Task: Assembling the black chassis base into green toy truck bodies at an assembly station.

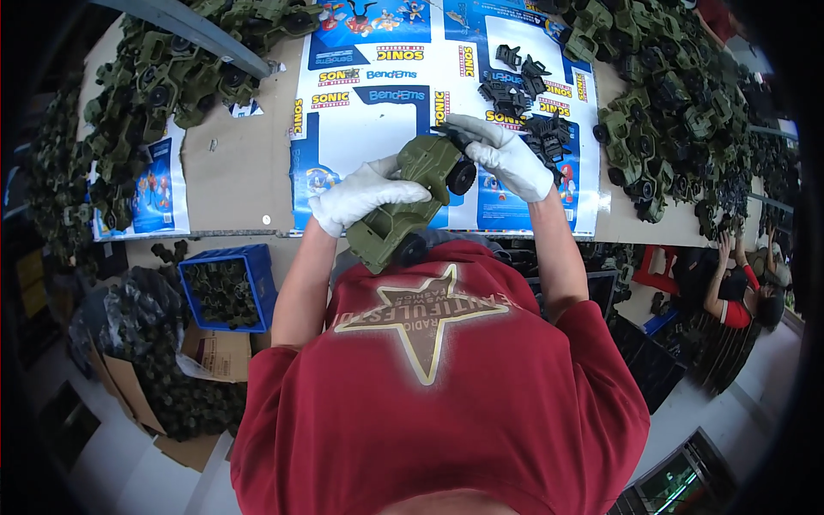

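An olive-green toy military truck [416, 176] with black wheels is held tilted above the table's near edge, one end toward my chest. My left hand [360, 197], in a white glove, grips its side and body. At the truck's far end my right hand [506, 159], also gloved in white, pinches a black plastic part [461, 136] against it. The right fingers partly hide that part, so I cannot tell if it is attached. Several loose black plastic parts [508, 96] lie just beyond and beside my right hand.
Printed blue-and-white sheets [369, 112] cover the cardboard-topped table [236, 163]. Green toy vehicles are heaped at left [159, 90] and right [661, 112]. A metal bar [202, 34] crosses the upper left. Below left stands a blue crate [268, 279] of green pieces. Another person [730, 300] works at right.
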